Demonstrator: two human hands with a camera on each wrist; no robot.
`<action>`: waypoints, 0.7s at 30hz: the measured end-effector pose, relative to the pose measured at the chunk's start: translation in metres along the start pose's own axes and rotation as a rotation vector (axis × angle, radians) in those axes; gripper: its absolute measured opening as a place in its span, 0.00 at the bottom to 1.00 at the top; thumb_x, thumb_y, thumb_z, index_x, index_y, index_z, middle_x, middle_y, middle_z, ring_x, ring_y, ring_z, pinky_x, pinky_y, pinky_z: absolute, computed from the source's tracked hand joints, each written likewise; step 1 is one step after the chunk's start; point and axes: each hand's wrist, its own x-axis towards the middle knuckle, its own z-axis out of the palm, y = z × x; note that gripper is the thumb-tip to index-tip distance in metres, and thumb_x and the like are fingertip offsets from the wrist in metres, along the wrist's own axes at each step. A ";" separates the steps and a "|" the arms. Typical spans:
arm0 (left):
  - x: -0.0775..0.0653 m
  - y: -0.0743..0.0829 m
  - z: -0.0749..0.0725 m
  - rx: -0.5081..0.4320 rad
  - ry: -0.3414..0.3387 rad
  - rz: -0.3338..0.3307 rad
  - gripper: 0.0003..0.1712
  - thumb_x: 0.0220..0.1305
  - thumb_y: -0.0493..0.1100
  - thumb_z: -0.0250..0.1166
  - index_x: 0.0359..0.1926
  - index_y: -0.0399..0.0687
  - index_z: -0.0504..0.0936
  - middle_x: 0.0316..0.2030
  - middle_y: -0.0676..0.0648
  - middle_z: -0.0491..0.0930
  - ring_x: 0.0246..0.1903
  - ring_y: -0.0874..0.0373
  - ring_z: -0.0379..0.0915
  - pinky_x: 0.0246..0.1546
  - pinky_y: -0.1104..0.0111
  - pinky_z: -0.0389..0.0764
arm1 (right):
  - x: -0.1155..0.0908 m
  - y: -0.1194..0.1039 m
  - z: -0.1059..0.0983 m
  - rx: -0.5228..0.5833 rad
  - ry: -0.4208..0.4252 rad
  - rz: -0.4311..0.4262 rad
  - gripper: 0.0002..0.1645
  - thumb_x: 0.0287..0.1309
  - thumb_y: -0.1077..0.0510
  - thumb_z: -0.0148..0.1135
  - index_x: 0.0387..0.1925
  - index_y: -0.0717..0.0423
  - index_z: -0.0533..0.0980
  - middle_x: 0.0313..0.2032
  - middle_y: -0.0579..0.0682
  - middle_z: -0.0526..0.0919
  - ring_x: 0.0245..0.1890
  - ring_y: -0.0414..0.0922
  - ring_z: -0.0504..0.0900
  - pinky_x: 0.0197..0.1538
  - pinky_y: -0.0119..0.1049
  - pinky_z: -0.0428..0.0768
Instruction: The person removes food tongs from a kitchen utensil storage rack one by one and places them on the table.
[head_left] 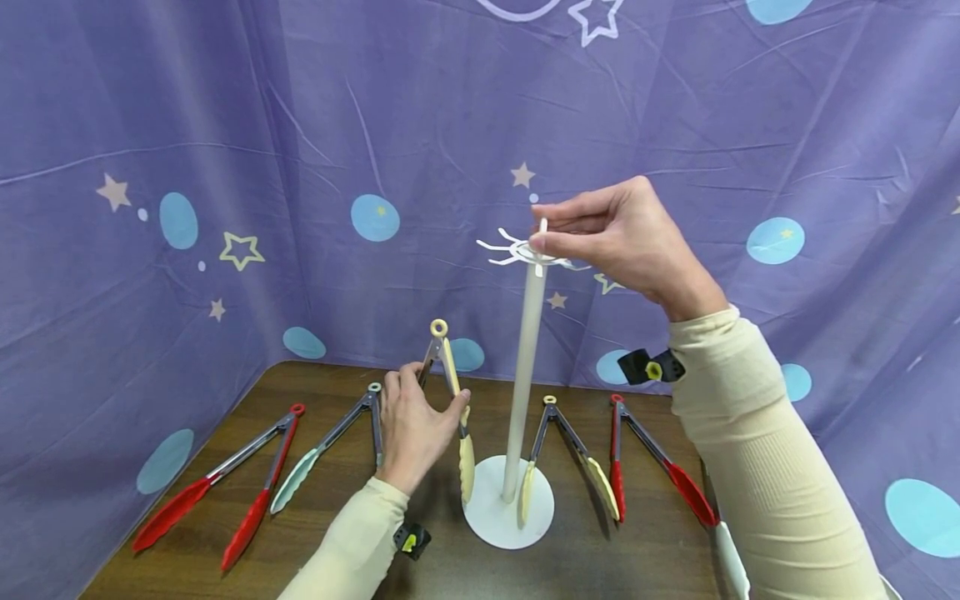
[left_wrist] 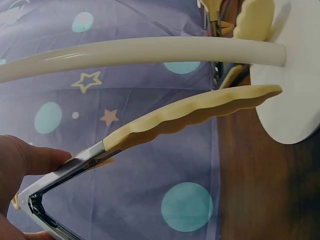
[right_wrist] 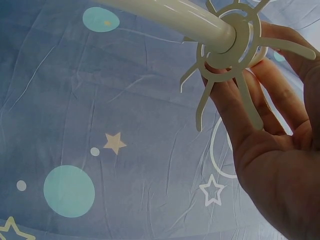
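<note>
My left hand (head_left: 415, 429) grips a pair of pale yellow tongs (head_left: 467, 468) just left of the white stand's pole (head_left: 528, 358). The tongs stand upright, spread, ring (head_left: 438, 328) at the top. In the left wrist view, thumb and fingers lie on the metal arms below the hinge, and one scalloped yellow tip (left_wrist: 195, 111) points toward the round base (left_wrist: 295, 115). My right hand (head_left: 618, 237) pinches the top of the stand at its hook ring (head_left: 517, 248). From below, the right wrist view shows curved hooks (right_wrist: 248, 100) spreading around the pole, with fingers behind them.
Red tongs (head_left: 258, 521) and mint tongs (head_left: 296, 479) lie spread at left on the wooden table (head_left: 337, 558). Right of the pole are other yellow tongs (head_left: 600, 487), one tip over the base, then red tongs (head_left: 686, 492). A white tip (head_left: 731, 558) shows by the right sleeve.
</note>
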 end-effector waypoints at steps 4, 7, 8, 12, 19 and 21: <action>-0.001 -0.005 0.005 0.037 -0.012 0.001 0.43 0.47 0.54 0.80 0.56 0.32 0.73 0.46 0.32 0.73 0.49 0.34 0.70 0.50 0.47 0.70 | 0.000 0.000 0.000 -0.003 0.002 -0.001 0.18 0.55 0.64 0.76 0.48 0.63 0.85 0.40 0.55 0.89 0.39 0.44 0.90 0.44 0.36 0.85; -0.003 -0.008 0.009 0.062 -0.024 -0.004 0.43 0.47 0.54 0.80 0.55 0.32 0.73 0.46 0.32 0.73 0.49 0.35 0.70 0.50 0.48 0.71 | 0.000 0.000 0.000 -0.006 0.004 0.003 0.18 0.55 0.63 0.76 0.48 0.63 0.85 0.39 0.55 0.90 0.39 0.44 0.90 0.44 0.35 0.85; -0.003 -0.010 0.011 0.066 -0.030 -0.007 0.43 0.47 0.54 0.80 0.55 0.32 0.73 0.46 0.32 0.73 0.49 0.35 0.70 0.50 0.48 0.71 | 0.000 0.000 0.000 -0.006 0.005 0.003 0.18 0.55 0.63 0.76 0.48 0.63 0.85 0.39 0.55 0.90 0.39 0.44 0.90 0.44 0.35 0.85; -0.006 -0.014 0.015 0.077 -0.050 -0.028 0.42 0.47 0.54 0.81 0.54 0.32 0.73 0.46 0.33 0.72 0.48 0.34 0.71 0.48 0.47 0.72 | 0.000 0.000 0.000 -0.004 0.006 0.002 0.18 0.55 0.64 0.76 0.48 0.63 0.85 0.39 0.55 0.90 0.39 0.44 0.90 0.44 0.35 0.85; -0.006 -0.015 0.020 0.100 -0.083 -0.069 0.42 0.48 0.56 0.80 0.55 0.34 0.73 0.46 0.34 0.71 0.47 0.35 0.70 0.44 0.46 0.74 | 0.000 0.001 0.000 0.001 0.006 0.006 0.18 0.55 0.64 0.76 0.48 0.63 0.85 0.39 0.55 0.90 0.39 0.44 0.90 0.44 0.36 0.85; -0.006 -0.015 0.022 0.106 -0.087 -0.073 0.41 0.48 0.56 0.80 0.54 0.35 0.73 0.45 0.34 0.71 0.46 0.35 0.69 0.42 0.46 0.75 | 0.000 0.001 0.000 0.002 0.005 0.008 0.18 0.55 0.63 0.76 0.49 0.63 0.85 0.39 0.55 0.90 0.39 0.44 0.90 0.44 0.36 0.85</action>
